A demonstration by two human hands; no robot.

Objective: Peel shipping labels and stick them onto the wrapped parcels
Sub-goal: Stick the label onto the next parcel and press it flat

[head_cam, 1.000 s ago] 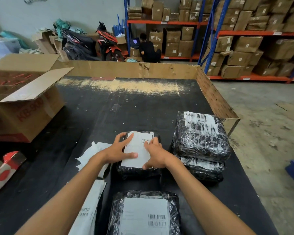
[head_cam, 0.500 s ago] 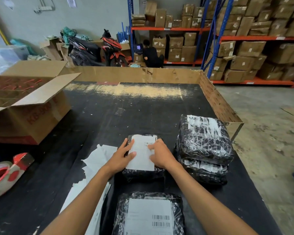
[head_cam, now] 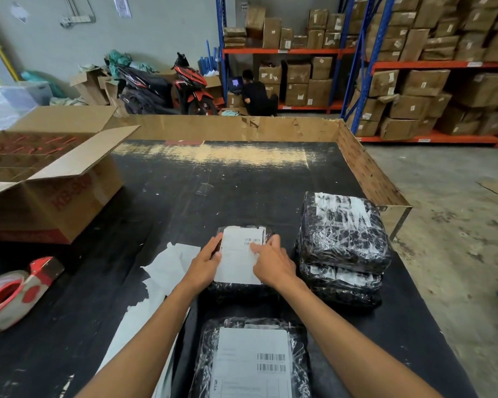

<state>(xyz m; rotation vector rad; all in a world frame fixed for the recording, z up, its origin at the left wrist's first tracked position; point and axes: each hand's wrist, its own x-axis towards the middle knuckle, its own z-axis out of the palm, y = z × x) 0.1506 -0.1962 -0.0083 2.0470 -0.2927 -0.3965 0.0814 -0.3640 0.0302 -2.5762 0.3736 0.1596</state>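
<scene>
1. Head view, centre of the black table (head_cam: 242, 182): a small wrapped parcel (head_cam: 242, 291) lies flat with a white shipping label (head_cam: 236, 259) on its top face.
2. Left hand (head_cam: 204, 265) is on the parcel's left edge, fingers lying close together and fairly straight, fingertips touching the label's left margin.
3. Right hand (head_cam: 273, 265) presses from the right, index finger stretched out onto the label just below its barcode, the other fingers loosely bent beside it.
4. Just right of them, a stack of labelled parcels (head_cam: 342, 242) sits near the table's cardboard rim.
5. Nearest the camera, another labelled parcel (head_cam: 250, 360) lies flat, barcodes visible.
6. Left of the hands, loose white backing sheets (head_cam: 167, 271) are scattered on the table.
7. Far left, a red tape dispenser (head_cam: 15, 291), and behind it an open cardboard box (head_cam: 49, 179).
</scene>
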